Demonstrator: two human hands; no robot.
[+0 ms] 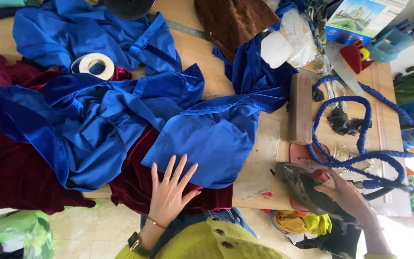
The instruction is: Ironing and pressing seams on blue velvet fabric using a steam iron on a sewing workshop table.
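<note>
1. Head view looked down on a wooden table (202,57) full of cloth.
2. A big blue cloth (120,115) lay in the middle. It was shiny and very crumpled, with many folds. One smoother flap of it lay near the front edge of the table.
3. The left hand (171,189) lay flat on that flap and on the dark red velvet cloth (10,172) beneath it. Its fingers were spread apart and held nothing.
4. The right hand (348,196) gripped the handle of an iron (303,184). Its fingers were closed around the handle. The iron was dark with a red knob, and it sat tilted at the front right of the table.
5. A blue cord (360,139) curled in loops on the table beside the iron.
6. A wooden block (300,108) lay just past the blue cloth.
7. A roll of white tape (94,64) sat between the folds farther back.
8. A brown cloth (233,19) lay at the far edge.
</note>
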